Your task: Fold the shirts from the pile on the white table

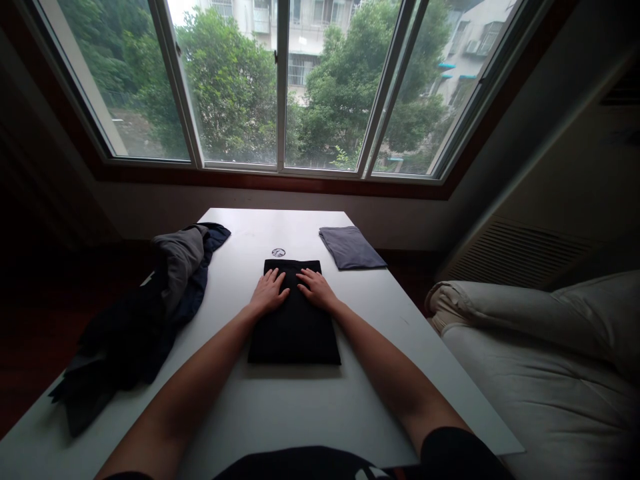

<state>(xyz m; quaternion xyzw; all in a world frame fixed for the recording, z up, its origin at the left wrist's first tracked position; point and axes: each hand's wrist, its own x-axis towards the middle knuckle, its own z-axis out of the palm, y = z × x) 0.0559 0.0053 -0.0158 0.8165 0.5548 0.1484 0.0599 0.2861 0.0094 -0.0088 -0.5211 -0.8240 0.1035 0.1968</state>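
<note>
A black cloth [296, 333], folded into a neat rectangle, lies flat in the middle of the white table [380, 373]. My left hand [269, 291] rests on its upper left part, palm down with the fingers spread. On the upper right part lies my right hand [316, 290], also flat with its fingers apart. Neither hand grips anything. Just beyond the far edge of the cloth is a small round dark mark or object [279, 253] on the table.
A folded grey cloth [353, 247] lies at the table's far right. Rumpled dark and grey clothes [145, 320] are heaped along the left edge, partly hanging over it. A pale sofa [540, 360] stands to the right, and a window [280, 170] is beyond the table.
</note>
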